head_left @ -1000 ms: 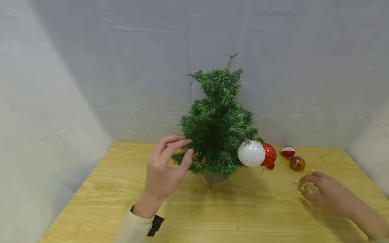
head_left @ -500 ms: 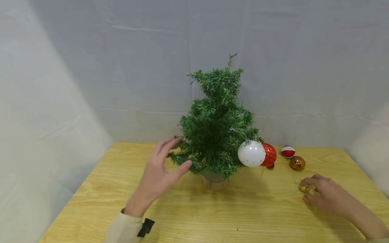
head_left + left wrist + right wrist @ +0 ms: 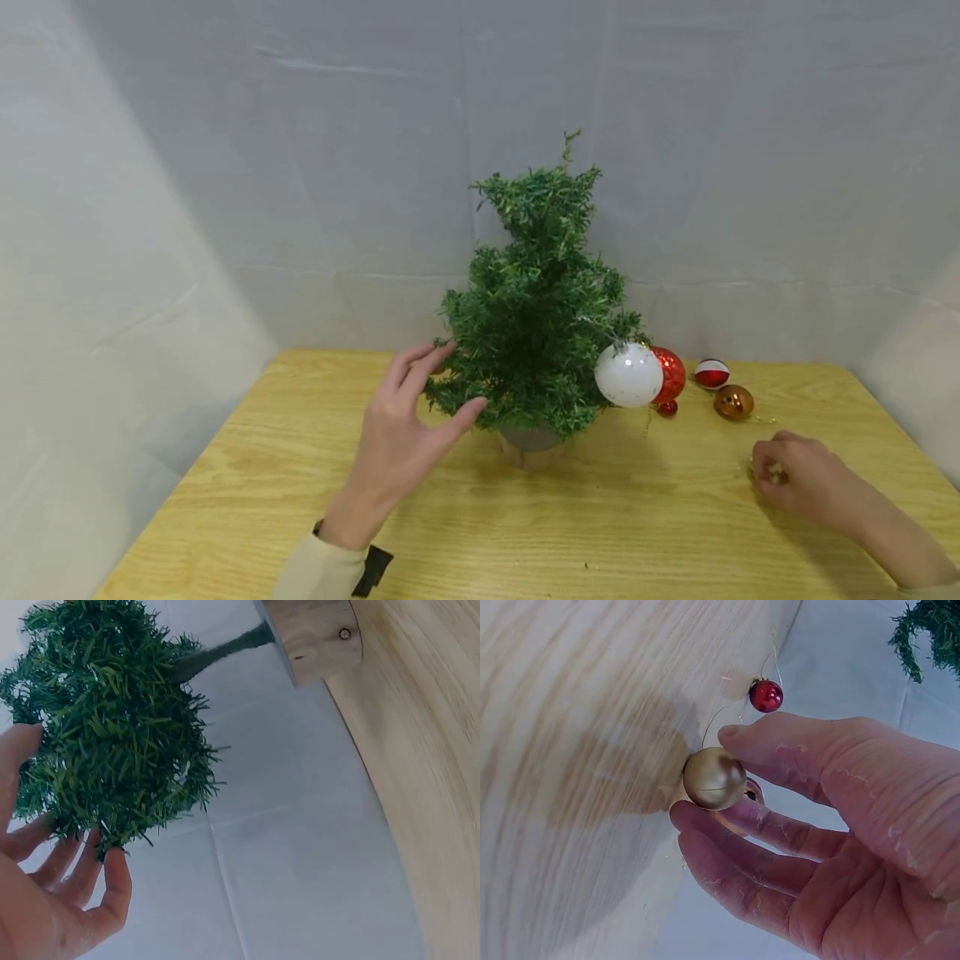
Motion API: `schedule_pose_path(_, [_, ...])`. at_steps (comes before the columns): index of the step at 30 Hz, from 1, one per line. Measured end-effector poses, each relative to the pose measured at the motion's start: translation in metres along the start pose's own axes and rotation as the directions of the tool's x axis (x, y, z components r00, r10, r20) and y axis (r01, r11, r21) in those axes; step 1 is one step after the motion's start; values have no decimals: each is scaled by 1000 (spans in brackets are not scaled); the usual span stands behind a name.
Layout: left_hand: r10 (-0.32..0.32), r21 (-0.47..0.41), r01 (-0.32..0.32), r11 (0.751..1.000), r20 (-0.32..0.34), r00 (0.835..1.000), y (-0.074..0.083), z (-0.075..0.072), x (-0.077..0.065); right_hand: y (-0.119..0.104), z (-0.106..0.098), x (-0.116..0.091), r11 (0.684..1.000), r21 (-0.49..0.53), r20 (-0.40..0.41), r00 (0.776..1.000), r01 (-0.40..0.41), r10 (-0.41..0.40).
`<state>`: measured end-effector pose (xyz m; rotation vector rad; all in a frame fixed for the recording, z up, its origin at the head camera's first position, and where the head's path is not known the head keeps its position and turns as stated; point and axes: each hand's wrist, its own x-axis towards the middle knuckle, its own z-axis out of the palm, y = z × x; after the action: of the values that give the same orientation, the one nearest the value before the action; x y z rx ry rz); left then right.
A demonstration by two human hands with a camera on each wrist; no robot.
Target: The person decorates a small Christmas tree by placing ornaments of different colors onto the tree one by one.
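Observation:
A small green Christmas tree (image 3: 536,308) stands in a wooden pot (image 3: 531,454) mid-table. My left hand (image 3: 401,433) is at its lower left side, thumb spread wide and fingers touching the outer branches; in the left wrist view the fingertips (image 3: 114,874) meet the needles from below. To the right, my right hand (image 3: 810,483) pinches a small gold bauble (image 3: 715,778) between thumb and fingers, close above the tabletop. In the head view the fingers cover most of that bauble. A white bauble (image 3: 628,375) and a larger red bauble (image 3: 670,375) hang from the tree's right branches.
Loose on the table's right side lie a red-and-white bauble (image 3: 711,374), a copper bauble (image 3: 733,402) and a small red bauble (image 3: 667,408). The wooden table (image 3: 300,500) ends at the back against a grey-white sheet (image 3: 360,167).
My right hand's fingers have curled in on the gold bauble and drawn it slightly right. My left hand has sunk a little along the branches. The tree and its hanging baubles have shifted slightly.

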<state>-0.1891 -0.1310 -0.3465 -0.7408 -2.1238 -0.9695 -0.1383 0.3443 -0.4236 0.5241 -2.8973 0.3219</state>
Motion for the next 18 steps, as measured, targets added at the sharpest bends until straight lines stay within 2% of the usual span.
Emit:
schedule_pose_path(6, [16, 7, -16, 1000, -38, 999, -1, 2, 1, -10, 2, -6, 999, -19, 6, 999, -51, 51])
schedule_pose_path(12, [2, -6, -2, 1000, -36, 999, -2, 2, 3, -33, 1, -15, 995, -7, -51, 993, -103, 102])
schedule_pose_path(16, [19, -20, -20, 1000, -39, 999, -4, 3, 3, -51, -2, -20, 989, 7, -69, 986, -149, 149])
schedule_pose_path(18, [29, -34, -31, 999, -42, 999, -4, 3, 3, -60, -3, -23, 989, 28, -100, 984, -144, 146])
